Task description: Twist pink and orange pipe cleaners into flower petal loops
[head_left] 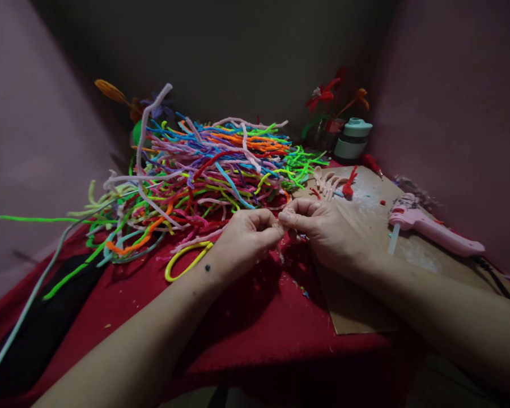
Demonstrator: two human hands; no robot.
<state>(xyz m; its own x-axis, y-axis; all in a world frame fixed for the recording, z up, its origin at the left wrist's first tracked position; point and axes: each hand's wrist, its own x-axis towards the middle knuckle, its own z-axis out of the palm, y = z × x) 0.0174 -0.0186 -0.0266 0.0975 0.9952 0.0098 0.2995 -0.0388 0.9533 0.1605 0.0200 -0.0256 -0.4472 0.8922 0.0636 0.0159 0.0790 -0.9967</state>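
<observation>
My left hand (253,233) and my right hand (325,226) meet over the front of the pile, fingertips pinched together. Between them is a thin, pale pink pipe cleaner (281,255), mostly hidden by the fingers; a short end hangs below. Just behind the hands lies a large heap of coloured pipe cleaners (221,164). A yellow loop (188,262), perhaps a scissor handle, lies beside my left wrist. Several pale pink bent pipe-cleaner pieces (329,182) and a small red piece (349,184) rest beyond my right hand.
A brown board (361,317) lies under my right forearm on the red tablecloth (255,334). On it rests a pink glue gun (437,226). A mint-lidded container (352,140) and red flowers (323,95) stand behind. A pale cable (34,294) crosses the left side.
</observation>
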